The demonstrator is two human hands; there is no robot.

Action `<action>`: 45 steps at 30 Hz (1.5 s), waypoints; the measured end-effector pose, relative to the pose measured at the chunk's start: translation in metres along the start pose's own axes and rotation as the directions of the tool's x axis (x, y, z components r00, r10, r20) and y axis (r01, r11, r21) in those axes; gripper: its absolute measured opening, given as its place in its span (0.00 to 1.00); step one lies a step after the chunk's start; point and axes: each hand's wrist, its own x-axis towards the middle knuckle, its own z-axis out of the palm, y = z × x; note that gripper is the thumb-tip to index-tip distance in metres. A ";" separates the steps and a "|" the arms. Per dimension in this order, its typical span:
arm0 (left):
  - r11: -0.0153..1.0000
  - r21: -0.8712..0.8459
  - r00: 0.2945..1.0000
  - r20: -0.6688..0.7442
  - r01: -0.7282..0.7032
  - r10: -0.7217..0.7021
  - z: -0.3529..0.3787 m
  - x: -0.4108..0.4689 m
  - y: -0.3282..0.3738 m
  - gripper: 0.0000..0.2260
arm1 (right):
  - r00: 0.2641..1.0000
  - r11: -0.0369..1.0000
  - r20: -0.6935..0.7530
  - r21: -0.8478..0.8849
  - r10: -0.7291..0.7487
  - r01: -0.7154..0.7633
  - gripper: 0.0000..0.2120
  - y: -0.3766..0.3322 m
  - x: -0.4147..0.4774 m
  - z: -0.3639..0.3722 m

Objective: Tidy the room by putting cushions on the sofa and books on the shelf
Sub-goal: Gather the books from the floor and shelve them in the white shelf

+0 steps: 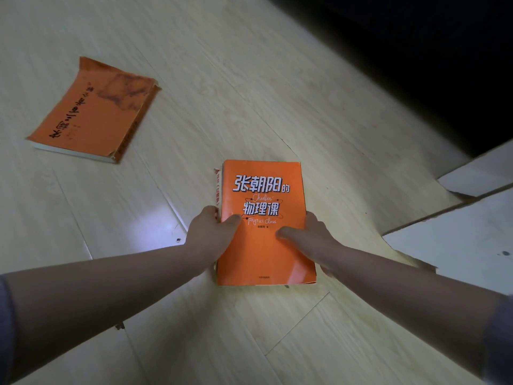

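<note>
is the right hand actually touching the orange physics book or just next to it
Touching. The head view shows the right hand gripping the orange physics book: its thumb lies on the cover and its fingers curl round the book's right edge.

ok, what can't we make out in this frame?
Head view:
- Fingers of left hand and right hand: mostly hidden by the physics book.
- Item under that book: only a spine strip shows.
- Far orange book: title blurred.
- Top-right corner: too dark.
- White boards: cut off by the edge; identity unclear.
</note>
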 end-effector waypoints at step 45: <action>0.833 -0.063 0.816 0.173 -0.549 0.551 -0.009 -0.011 0.012 0.31 | 0.804 0.796 -0.270 0.171 -0.529 0.581 0.36 0.026 -0.050 -0.043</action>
